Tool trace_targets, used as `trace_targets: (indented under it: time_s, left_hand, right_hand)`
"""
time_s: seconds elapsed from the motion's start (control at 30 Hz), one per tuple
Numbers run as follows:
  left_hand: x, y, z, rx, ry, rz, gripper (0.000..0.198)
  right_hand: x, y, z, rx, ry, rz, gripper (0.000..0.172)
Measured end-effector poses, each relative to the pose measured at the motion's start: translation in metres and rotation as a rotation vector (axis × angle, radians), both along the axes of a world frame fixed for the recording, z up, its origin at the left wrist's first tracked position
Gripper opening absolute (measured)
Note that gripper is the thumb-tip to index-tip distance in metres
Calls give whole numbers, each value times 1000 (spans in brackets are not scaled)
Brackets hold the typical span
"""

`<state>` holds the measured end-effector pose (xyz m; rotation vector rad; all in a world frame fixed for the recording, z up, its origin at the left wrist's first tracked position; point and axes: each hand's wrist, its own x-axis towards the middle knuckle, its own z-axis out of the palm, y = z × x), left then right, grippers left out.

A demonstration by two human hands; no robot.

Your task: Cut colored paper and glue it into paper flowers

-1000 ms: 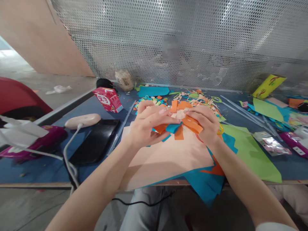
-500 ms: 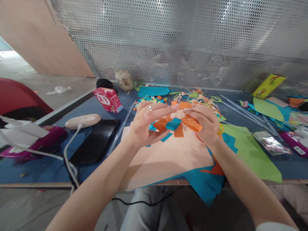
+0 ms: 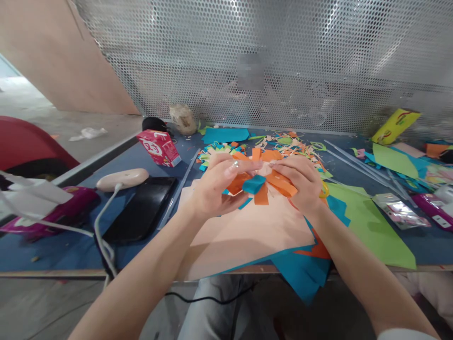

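Note:
Between my hands is a paper flower (image 3: 261, 194) of orange strips with a blue looped strip near its middle, held just over the peach paper sheets. My left hand (image 3: 221, 184), with a ring on one finger, grips the flower's left side, fingers on top and thumb below. On the other side my right hand (image 3: 299, 179) is closed around the orange petals, its fingertips bent in to the pale centre. The fingertips of both hands nearly meet there. Under them lie peach sheets (image 3: 247, 241), and a yellow scissors handle (image 3: 324, 190) shows partly behind my right wrist.
Paper scraps (image 3: 283, 140) pile up behind my hands. To the left are a pink box (image 3: 159, 148), a black phone (image 3: 141, 208), a white corded device (image 3: 122, 180) and a purple power strip (image 3: 78, 203). Green paper (image 3: 375, 226) and clear sticks (image 3: 361, 163) lie on the right; a mesh panel (image 3: 276, 71) stands behind.
My left hand has turned slightly, its fingers curling further over the flower's left side. The blue strip has shifted slightly lower. My right hand has barely moved.

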<state>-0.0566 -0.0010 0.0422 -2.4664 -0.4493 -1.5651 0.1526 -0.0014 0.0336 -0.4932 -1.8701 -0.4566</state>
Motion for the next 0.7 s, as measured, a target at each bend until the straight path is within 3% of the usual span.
trace_targets:
  time_s: [0.2, 0.43, 0.7]
  left_hand:
    - [4, -4, 7, 63, 2, -84, 76]
    - [-1, -2, 1, 105, -45, 84, 69]
    - [5, -8, 6, 211, 34, 1, 73]
  right_hand:
    - [1, 1, -1, 24, 0, -19, 21]
    - [2, 2, -2, 1, -7, 0, 23]
    - [3, 4, -5, 25, -39, -35, 24]
